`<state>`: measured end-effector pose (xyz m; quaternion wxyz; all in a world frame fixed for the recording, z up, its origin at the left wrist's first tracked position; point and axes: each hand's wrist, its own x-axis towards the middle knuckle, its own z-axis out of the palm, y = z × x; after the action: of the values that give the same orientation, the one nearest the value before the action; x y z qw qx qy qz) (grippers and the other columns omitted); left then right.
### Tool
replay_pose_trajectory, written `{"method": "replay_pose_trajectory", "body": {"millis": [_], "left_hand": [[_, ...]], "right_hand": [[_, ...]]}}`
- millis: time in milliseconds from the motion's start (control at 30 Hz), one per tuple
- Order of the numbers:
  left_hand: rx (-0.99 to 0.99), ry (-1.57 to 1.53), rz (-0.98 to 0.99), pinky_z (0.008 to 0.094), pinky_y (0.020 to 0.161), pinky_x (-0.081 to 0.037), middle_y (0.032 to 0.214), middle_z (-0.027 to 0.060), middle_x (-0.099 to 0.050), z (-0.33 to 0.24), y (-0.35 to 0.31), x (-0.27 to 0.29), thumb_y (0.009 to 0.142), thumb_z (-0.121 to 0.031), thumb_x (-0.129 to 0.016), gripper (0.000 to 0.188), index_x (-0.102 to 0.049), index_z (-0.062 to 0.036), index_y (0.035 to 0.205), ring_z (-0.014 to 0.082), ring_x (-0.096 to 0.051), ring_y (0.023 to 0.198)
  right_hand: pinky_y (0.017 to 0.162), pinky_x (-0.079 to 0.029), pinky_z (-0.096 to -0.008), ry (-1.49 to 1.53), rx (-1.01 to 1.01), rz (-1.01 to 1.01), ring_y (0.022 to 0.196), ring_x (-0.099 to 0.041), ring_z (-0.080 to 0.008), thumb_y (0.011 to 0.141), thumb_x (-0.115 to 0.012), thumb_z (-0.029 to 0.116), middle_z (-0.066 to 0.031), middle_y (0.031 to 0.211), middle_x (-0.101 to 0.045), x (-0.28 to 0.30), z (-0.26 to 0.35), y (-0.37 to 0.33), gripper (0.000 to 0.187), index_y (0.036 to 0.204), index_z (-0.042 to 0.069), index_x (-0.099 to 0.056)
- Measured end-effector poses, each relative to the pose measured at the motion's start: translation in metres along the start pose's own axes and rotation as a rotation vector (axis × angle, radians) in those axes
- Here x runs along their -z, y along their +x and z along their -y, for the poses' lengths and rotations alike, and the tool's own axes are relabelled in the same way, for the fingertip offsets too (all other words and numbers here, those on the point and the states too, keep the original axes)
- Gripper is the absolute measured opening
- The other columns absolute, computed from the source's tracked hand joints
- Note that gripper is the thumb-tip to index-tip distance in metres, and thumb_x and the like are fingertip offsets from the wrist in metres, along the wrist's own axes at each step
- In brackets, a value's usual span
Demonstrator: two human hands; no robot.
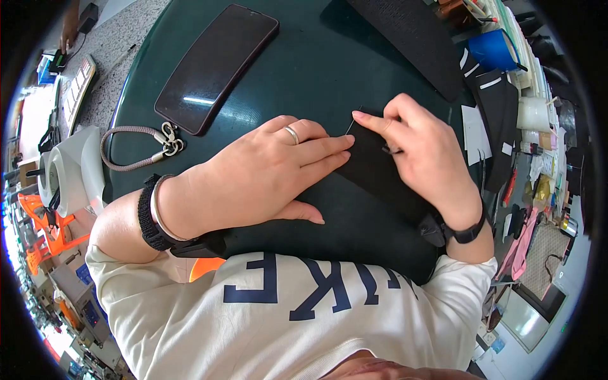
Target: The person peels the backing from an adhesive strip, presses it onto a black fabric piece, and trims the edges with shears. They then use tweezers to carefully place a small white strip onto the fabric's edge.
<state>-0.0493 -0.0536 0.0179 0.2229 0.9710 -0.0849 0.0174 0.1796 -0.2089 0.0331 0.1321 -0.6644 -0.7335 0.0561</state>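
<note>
A dark green round table (304,69) fills the upper middle of the frame. At upper right a long black textured strip (411,41) lies across it. At upper left a dark smartphone (216,66) lies face up, with a grey cord wrist strap (130,149) just below it. In the centre, the left hand (266,174) lies flat, palm down, fingers stretched out, fingertips pressing the left edge of a black fabric piece (373,171); it grasps nothing. The right hand (427,149), right of centre, rests on the same piece, thumb and forefinger pinched at its upper edge on something too small to make out. A ring (291,133) sits on a left finger.
</note>
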Motion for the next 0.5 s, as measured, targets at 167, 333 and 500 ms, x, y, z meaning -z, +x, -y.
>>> {"method": "replay_pose_trajectory", "body": {"millis": [167,333,500], "left_hand": [[-0.032,0.040,-0.043,0.0415,0.115,-0.045,0.150,0.0079,-0.058,-0.003,-0.002,-0.001,0.082,-0.052,-0.075,0.082,-0.060,0.0004,0.143,0.0275,-0.056,0.129],[-0.027,0.033,0.012,0.0436,0.118,-0.042,0.157,0.0075,-0.053,-0.002,-0.002,0.001,0.086,-0.056,-0.070,0.083,-0.057,-0.0021,0.148,0.0284,-0.054,0.134],[-0.047,0.058,0.084,0.0450,0.120,-0.041,0.156,0.0092,-0.054,-0.012,-0.007,0.010,0.087,-0.055,-0.070,0.080,-0.058,-0.0008,0.145,0.0299,-0.055,0.135]], "right_hand": [[0.068,-0.054,-0.0348,0.229,-0.027,0.015,0.079,-0.063,-0.0230,0.075,-0.064,-0.016,-0.0072,0.094,-0.054,0.000,-0.013,0.002,0.060,0.126,0.012,-0.077],[0.067,-0.052,-0.0333,0.041,0.039,-0.038,0.074,-0.061,-0.0214,0.075,-0.065,-0.016,-0.0072,0.093,-0.055,-0.002,-0.004,0.000,0.057,0.124,0.011,-0.077],[0.065,-0.050,-0.0297,0.143,0.002,-0.016,0.073,-0.059,-0.0169,0.079,-0.065,-0.017,-0.0057,0.092,-0.055,-0.004,-0.009,0.000,0.053,0.123,0.010,-0.076]]}}
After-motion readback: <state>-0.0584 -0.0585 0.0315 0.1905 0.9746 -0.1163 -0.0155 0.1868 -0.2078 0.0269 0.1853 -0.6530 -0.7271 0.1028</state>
